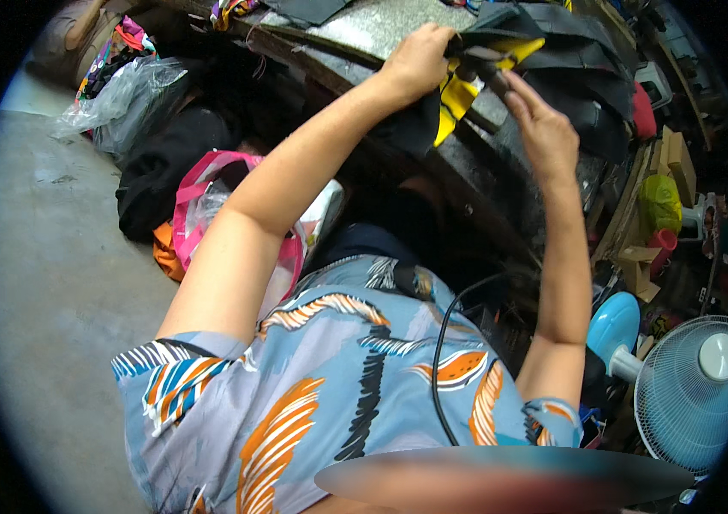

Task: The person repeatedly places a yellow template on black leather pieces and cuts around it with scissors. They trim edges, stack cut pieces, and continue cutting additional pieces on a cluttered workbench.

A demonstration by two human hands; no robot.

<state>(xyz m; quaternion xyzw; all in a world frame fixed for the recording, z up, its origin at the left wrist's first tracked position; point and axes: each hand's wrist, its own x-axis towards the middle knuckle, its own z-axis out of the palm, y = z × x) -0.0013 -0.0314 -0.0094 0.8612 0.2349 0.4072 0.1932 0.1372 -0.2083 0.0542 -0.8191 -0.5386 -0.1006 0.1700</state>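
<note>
A black and yellow piece of material (456, 101), apparently fabric, hangs over the near edge of the worktable. My left hand (420, 62) is closed on its upper left part, with the fingertips partly hidden. From the right, my right hand (544, 128) pinches a dark narrow thing (492, 77) against the piece, between thumb and fingers. Blur hides whether that dark thing is part of the piece or a separate tool. Black sheets of material (578, 77) lie heaped just beyond and right of my hands.
A pink-edged bag (197, 193), a clear plastic bag (137, 103) and dark cloth (176, 163) lie on the floor at left. To the lower right stands a blue and white fan (689, 394). A yellow bag (660, 204) sits near cardboard at right.
</note>
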